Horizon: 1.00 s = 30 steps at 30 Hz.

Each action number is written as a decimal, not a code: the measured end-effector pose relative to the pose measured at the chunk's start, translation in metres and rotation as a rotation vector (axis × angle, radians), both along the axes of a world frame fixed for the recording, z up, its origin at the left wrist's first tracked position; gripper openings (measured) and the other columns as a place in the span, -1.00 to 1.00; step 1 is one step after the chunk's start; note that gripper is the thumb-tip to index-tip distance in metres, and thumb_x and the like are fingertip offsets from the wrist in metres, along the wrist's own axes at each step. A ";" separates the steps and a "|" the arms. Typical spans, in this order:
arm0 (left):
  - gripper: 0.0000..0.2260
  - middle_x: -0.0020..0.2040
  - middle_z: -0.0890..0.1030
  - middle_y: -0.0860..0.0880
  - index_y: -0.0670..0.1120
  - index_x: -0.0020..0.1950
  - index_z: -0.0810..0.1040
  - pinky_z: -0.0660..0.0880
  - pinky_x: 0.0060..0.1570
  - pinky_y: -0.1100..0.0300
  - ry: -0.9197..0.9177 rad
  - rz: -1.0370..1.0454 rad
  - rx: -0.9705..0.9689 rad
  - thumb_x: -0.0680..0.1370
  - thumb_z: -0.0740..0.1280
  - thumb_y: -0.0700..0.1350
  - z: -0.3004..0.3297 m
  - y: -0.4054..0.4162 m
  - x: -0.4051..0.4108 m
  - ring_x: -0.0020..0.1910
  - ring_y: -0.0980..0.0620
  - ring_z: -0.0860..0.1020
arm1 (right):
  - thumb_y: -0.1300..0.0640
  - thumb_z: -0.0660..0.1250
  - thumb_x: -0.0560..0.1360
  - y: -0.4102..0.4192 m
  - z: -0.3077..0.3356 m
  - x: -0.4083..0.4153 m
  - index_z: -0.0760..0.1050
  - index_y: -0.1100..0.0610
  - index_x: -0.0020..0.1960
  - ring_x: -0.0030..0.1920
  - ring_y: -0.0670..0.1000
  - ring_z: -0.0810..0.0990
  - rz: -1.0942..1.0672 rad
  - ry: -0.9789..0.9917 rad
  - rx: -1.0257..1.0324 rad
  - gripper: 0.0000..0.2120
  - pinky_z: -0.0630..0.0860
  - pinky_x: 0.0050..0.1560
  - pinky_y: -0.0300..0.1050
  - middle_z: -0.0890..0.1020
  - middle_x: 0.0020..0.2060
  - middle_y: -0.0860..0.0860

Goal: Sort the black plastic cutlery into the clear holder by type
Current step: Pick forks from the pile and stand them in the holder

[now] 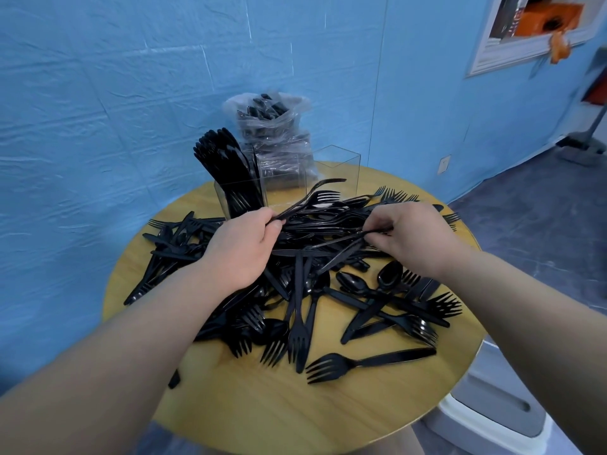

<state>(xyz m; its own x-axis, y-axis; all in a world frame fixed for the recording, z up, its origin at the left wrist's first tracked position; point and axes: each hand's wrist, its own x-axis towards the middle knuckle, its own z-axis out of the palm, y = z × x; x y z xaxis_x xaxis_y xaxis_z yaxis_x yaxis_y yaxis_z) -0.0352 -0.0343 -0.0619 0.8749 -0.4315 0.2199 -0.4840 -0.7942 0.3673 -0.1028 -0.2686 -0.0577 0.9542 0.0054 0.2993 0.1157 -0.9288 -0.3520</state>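
A heap of black plastic forks, knives and spoons covers the round wooden table. My left hand grips a few forks by their handles, tines raised toward the clear holder. My right hand pinches the handle of another black piece lying on the heap. The holder stands at the table's far edge. Its left compartment is packed with upright black cutlery; its right compartment looks empty.
A clear plastic bag of more black cutlery stands behind the holder against the blue wall. A single fork lies apart near the front. A grey and white bin sits on the floor at the table's right.
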 end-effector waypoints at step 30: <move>-0.79 -0.28 0.54 -0.01 -0.03 -0.07 0.45 0.44 -0.23 0.06 0.091 -0.022 -0.096 0.66 0.06 -0.08 0.023 0.012 -0.038 -0.32 0.00 0.50 | 0.12 0.42 0.40 0.047 0.024 -0.009 0.47 -0.02 -0.16 -0.10 -0.06 0.59 0.123 0.047 0.476 -0.87 0.53 0.04 -0.08 0.61 -0.18 -0.09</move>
<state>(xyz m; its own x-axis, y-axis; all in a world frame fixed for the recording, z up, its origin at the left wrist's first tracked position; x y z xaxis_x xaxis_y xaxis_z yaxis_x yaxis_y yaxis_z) -0.0729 -0.0226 -0.0391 0.8835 -0.4317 0.1819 -0.4625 -0.7426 0.4844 -0.1113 -0.2215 -0.0340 0.9676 -0.0078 0.2525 0.1883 -0.6441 -0.7414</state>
